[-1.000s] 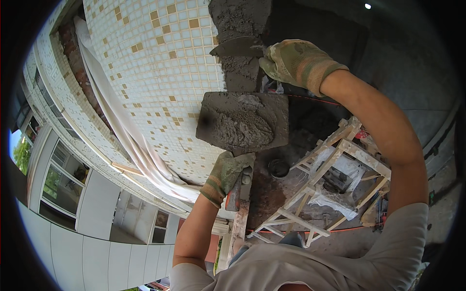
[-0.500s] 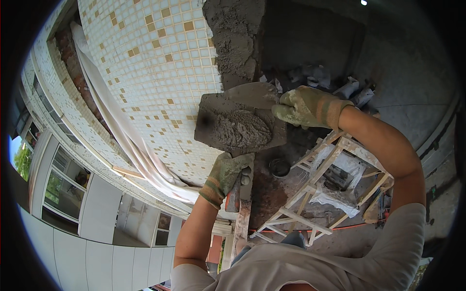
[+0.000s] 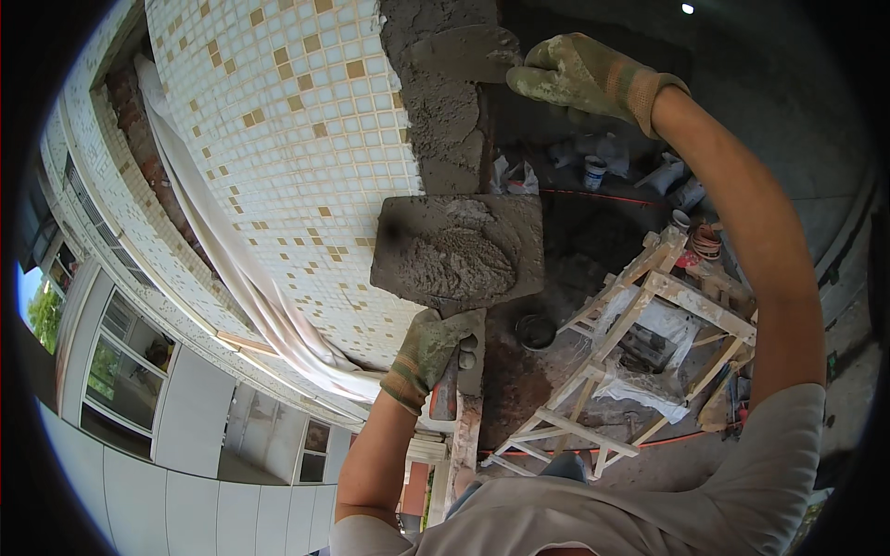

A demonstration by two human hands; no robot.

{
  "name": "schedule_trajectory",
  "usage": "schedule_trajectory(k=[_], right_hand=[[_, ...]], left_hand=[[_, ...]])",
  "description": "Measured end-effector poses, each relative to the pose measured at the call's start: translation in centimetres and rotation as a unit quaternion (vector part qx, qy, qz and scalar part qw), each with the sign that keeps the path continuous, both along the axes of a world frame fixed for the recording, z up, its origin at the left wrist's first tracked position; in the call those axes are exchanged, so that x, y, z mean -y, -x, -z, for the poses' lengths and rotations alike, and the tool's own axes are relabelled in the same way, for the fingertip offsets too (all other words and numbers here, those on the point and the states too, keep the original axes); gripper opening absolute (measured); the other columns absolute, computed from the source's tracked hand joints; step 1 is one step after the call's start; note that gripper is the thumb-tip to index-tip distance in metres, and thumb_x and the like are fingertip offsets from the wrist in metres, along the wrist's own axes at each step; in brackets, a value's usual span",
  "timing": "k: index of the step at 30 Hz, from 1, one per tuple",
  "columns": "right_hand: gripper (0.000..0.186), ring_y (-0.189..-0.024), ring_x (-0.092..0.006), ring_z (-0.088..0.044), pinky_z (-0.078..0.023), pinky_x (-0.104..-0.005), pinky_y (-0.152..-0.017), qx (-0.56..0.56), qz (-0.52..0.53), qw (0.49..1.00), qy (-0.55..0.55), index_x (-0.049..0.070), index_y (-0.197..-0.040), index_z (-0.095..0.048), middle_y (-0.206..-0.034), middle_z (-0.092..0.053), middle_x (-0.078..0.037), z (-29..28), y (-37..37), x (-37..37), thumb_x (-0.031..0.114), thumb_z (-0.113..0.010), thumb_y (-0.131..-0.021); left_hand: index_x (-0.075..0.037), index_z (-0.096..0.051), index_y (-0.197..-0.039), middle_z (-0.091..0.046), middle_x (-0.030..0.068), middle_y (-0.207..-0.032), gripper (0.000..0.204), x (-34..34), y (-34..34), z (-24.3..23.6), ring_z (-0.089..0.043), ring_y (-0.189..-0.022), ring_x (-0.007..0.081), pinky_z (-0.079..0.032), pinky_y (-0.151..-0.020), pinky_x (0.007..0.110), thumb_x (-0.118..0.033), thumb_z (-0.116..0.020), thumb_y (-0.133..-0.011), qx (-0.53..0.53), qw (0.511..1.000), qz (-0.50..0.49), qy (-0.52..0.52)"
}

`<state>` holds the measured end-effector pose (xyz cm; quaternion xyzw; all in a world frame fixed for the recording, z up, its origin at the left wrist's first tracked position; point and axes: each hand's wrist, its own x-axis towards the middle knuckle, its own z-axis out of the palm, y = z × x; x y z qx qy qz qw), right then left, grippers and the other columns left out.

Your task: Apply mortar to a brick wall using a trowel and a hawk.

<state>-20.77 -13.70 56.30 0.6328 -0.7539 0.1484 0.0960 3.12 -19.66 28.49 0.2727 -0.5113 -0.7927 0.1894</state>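
Note:
My gloved left hand (image 3: 428,357) is closed beneath a rectangular mortar hawk (image 3: 527,269). A grey and orange handle (image 3: 447,394) sticks out below those fingers. Wet grey mortar (image 3: 464,264) sits heaped on the hawk. Higher up, my gloved right hand (image 3: 584,79) grips a trowel (image 3: 464,56) whose handle is hidden in the fist. The trowel blade lies flat against a rough grey mortar strip (image 3: 445,139) on the wall edge. Beside the strip, white and tan mosaic tiles (image 3: 306,139) cover the wall.
At the right below stands a wooden trestle (image 3: 570,422) bearing a mortar-smeared white sheet. A dark bucket (image 3: 535,331) is left of it. Bags (image 3: 663,176) and a white tub (image 3: 594,172) lie farther back. A pale cloth (image 3: 250,287) hangs along the tiled wall.
My right hand has lifted the trowel from the mortar on the hawk up to the wall strip. The hawk in my left hand has dipped slightly.

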Motion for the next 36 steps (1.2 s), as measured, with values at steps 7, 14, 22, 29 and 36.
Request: schedule_trajectory(k=[7,14,22,29,36], right_hand=[[0.044,-0.064,-0.0184,-0.064,-0.052,-0.0339,-0.067,-0.213,0.010,0.972,0.096,0.004,-0.085,-0.066,-0.070,-0.059,-0.010,-0.1,1.0,-0.8,0.045,-0.055,-0.097],[0.032,-0.064,-0.0253,-0.063,-0.051,-0.0398,-0.069,-0.162,-0.014,0.986,-0.020,0.006,-0.083,-0.068,-0.070,-0.062,-0.012,3.4,1.6,-1.3,0.030,-0.052,-0.096],[0.046,-0.084,-0.0409,-0.070,-0.052,-0.0469,-0.079,-0.201,-0.019,0.965,0.165,0.003,-0.090,-0.075,-0.084,-0.069,-0.026,0.4,-0.7,-0.5,0.044,-0.053,-0.096],[0.006,-0.060,-0.0190,-0.057,-0.048,-0.0306,-0.059,-0.028,-0.026,0.980,-0.195,0.016,-0.089,-0.054,-0.071,-0.044,-0.004,12.4,0.0,-4.3,0.019,-0.058,-0.092],[0.004,-0.056,-0.0233,-0.060,-0.047,-0.0320,-0.054,-0.114,-0.013,0.991,-0.066,0.016,-0.089,-0.061,-0.067,-0.050,-0.007,14.7,3.5,-7.9,0.019,-0.059,-0.091]], left_hand=[[-0.004,-0.062,-0.094,-0.054,0.0013,-0.073,0.018,-0.2,0.0,-0.8,-0.053,-0.056,0.0119,-0.046,-0.045,0.028,-0.015,-0.074,-0.085,0.000,1.000,-0.003,0.008],[-0.004,-0.062,-0.095,-0.054,0.0009,-0.074,0.018,-0.1,-0.1,-0.2,-0.052,-0.058,0.0113,-0.046,-0.045,0.028,-0.014,-0.073,-0.085,0.006,1.000,-0.003,0.000],[-0.004,-0.063,-0.096,-0.054,0.0005,-0.074,0.017,-0.2,-0.1,-0.4,-0.052,-0.058,0.0107,-0.046,-0.045,0.027,-0.013,-0.073,-0.085,-0.006,1.000,-0.006,-0.015],[-0.004,-0.065,-0.093,-0.054,0.0004,-0.072,0.016,-0.5,-0.2,-0.2,-0.052,-0.057,0.0108,-0.046,-0.045,0.027,-0.014,-0.074,-0.085,0.004,1.000,-0.010,0.000],[-0.002,-0.068,-0.092,-0.059,0.0025,-0.071,0.015,-1.2,-0.6,0.5,-0.057,-0.055,0.0134,-0.049,-0.046,0.028,-0.015,-0.075,-0.087,0.016,1.000,-0.013,0.000]])
